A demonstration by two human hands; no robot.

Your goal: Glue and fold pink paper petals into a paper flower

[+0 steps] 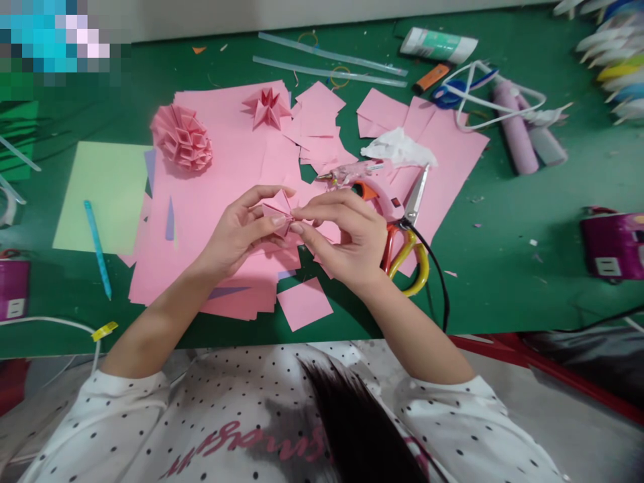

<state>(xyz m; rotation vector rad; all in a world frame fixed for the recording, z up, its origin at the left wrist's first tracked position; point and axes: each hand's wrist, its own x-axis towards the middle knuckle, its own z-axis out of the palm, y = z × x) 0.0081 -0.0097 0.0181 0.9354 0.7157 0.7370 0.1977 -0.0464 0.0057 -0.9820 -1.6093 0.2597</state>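
The left hand (236, 231) and the right hand (347, 238) are meeting over the pink paper sheets (226, 181) at the near middle of the green table (503, 255), and between them they are pinching a small folded pink paper piece (280, 213). The piece is sitting right at the fingertips of both hands, equally near to each, with its pointed fold sticking up and away toward the far side. The left thumb and fingers are closing around its left half; the right thumb and forefinger are pressing tight on its right edge. Just to the right of the right hand a glue gun (362, 184) and scissors (410, 228) are lying on the paper. Farther left, a finished pink pleated flower (182, 137) and a pink star form (266, 107) are resting apart from the hands.
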